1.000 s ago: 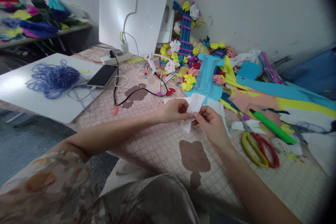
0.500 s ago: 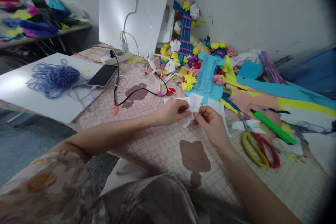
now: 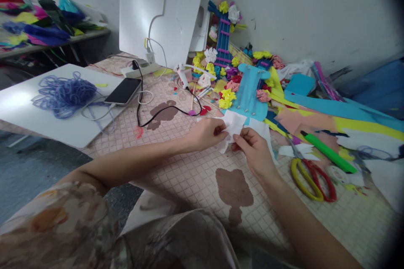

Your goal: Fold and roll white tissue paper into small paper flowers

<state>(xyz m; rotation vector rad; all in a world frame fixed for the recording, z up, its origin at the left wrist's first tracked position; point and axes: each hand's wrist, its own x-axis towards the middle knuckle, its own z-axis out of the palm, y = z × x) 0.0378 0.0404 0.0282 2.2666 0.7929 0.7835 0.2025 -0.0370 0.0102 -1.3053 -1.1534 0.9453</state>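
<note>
Over the patterned mat point(image 3: 189, 176), my left hand point(image 3: 206, 133) and my right hand point(image 3: 254, 149) meet on a small piece of white paper point(image 3: 234, 122). Both hands pinch it between thumb and fingers, the left from the left edge, the right from below. The paper is creased and partly hidden behind my fingers. More white paper point(image 3: 263, 131) lies flat on the mat just behind my right hand.
Yellow and red scissors point(image 3: 311, 176) and a green marker point(image 3: 328, 152) lie to the right. Coloured paper sheets and paper flowers point(image 3: 227, 97) are piled behind. A phone point(image 3: 123, 90), a glue gun point(image 3: 182, 75), black cable and blue bands point(image 3: 65, 92) sit left.
My hands have shifted only slightly. The white paper has been folded down a little between my fingers and shows less above them.
</note>
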